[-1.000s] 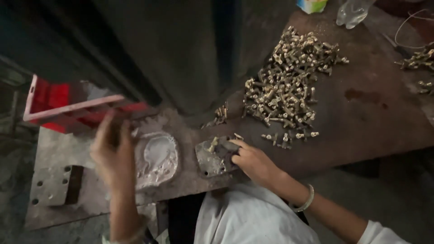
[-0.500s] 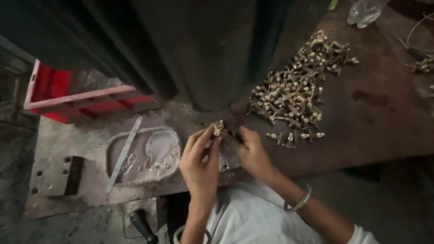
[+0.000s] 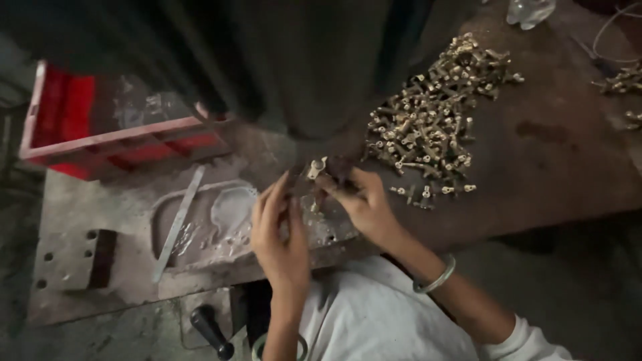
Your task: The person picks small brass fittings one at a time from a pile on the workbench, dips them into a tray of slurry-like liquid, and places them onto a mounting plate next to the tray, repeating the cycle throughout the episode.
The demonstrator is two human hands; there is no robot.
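**Small brass fitting pinched between both hands**

Head view: small T-shaped brass fitting (image 3: 315, 167) tilted upright, left of the heap of brass fittings (image 3: 431, 124). Right hand (image 3: 361, 200) closed on it, nearer; left hand (image 3: 281, 230) half open, fingertips touching. Dull, worn grey metal plate (image 3: 134, 267) below.

Brass-yellow metal fittings (image 3: 428, 127) heaped on a rusty brown surface (image 3: 555, 160); a red crate (image 3: 87, 134) at its left edge; a grey steel plate (image 3: 73, 267); white sleeve (image 3: 528, 341); pale green bangle (image 3: 436, 277)
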